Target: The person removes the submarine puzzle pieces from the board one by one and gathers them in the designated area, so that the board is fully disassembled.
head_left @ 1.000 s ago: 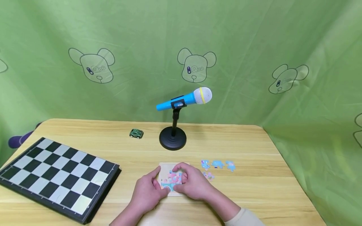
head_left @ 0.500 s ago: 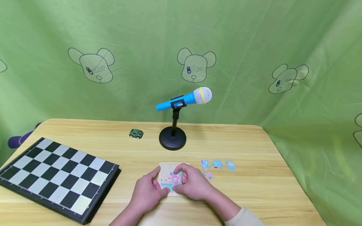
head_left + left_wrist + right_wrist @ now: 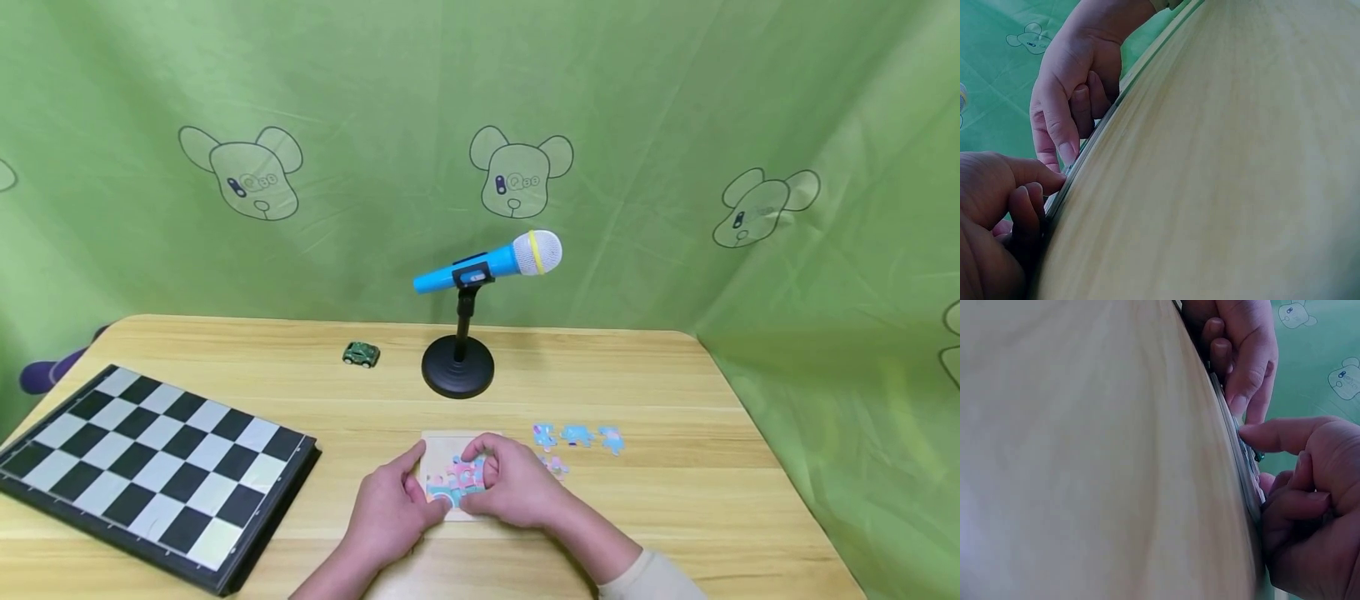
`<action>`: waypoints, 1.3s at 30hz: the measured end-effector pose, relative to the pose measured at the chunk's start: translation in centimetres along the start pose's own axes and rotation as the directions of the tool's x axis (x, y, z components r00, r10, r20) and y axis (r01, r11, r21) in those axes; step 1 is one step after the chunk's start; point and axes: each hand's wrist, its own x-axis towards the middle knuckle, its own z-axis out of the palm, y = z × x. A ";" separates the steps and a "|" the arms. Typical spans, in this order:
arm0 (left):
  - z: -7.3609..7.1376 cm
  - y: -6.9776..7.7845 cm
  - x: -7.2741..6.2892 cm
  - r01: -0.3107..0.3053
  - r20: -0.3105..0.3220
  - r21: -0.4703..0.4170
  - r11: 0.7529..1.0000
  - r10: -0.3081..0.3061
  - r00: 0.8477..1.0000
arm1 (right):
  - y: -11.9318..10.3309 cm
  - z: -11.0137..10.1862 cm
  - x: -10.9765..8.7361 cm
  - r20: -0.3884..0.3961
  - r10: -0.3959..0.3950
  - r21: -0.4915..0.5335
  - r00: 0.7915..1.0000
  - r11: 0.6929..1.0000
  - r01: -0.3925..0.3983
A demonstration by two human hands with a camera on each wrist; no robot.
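A small pale wooden puzzle tray (image 3: 442, 446) lies flat near the table's front, partly filled with joined pink and blue jigsaw pieces (image 3: 465, 475). My left hand (image 3: 390, 508) holds the tray's left side, its thumb over the lower edge at the pieces. With bent index finger and thumb, my right hand (image 3: 521, 487) grips a jigsaw piece at the right of the joined group, covering much of the tray's right side. Both wrist views look low along the tabletop; there the left hand (image 3: 997, 212) and right hand (image 3: 1316, 506) meet at the tray's edge, fingers curled.
Several loose jigsaw pieces (image 3: 577, 436) lie right of the tray. A blue toy microphone (image 3: 487, 265) on a black stand (image 3: 457, 379) stands behind, with a green toy car (image 3: 362, 354) to its left. A checkered board (image 3: 161, 467) takes up the table's left side.
The joined pieces under my right fingers have shifted slightly to the right in the tray. My right fingers have moved a little with them; the left hand stays in place.
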 end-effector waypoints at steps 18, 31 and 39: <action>-0.1 0.0 0.1 -0.008 -0.007 0.003 1.000 0.008 1.000 | -0.3 -0.3 0.1 0.027 0.007 0.033 1.000 0.999 -0.008; 0.0 0.2 -0.1 0.011 0.005 -0.012 1.000 -0.011 1.000 | -0.3 -2.3 -2.4 -0.093 -0.006 0.075 0.996 0.997 0.013; 0.1 0.2 -0.1 0.012 0.002 -0.016 1.000 -0.012 1.000 | 0.6 -5.0 -3.7 -0.125 0.012 0.085 0.992 0.996 -0.001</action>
